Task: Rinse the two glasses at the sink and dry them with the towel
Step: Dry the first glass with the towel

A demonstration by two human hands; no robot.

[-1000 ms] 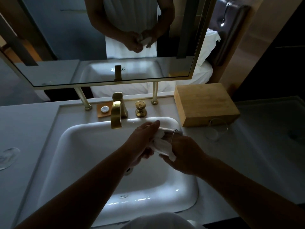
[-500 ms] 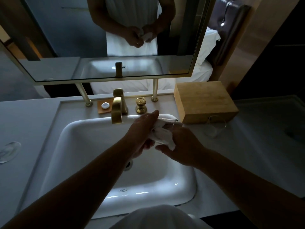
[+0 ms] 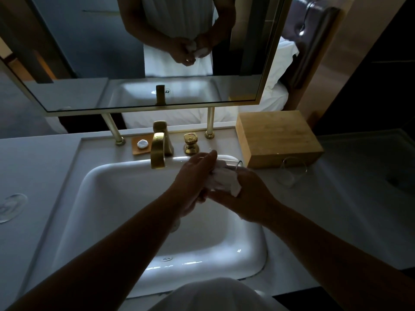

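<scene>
Over the back right of the white sink [image 3: 107,198] my two hands meet around one clear glass [image 3: 238,164]; only its rim shows past my fingers. My right hand [image 3: 249,196] grips that glass from the right. A small white towel [image 3: 224,180] is bunched against the glass, and my left hand [image 3: 193,178] holds it there with fingers stretched over the top. The second clear glass [image 3: 292,173] stands alone on the counter right of the sink, in front of the wooden box.
A gold faucet [image 3: 158,153] and gold knob [image 3: 190,143] stand behind the basin, with a wrapped soap [image 3: 142,144] on a small tray. The wooden box [image 3: 278,138] sits at the back right. A clear round dish [image 3: 11,207] lies on the left counter. A mirror [image 3: 157,52] hangs above.
Both hands stay together over the sink's back right; the towel shifts slightly against the glass. The view has tilted a little.
</scene>
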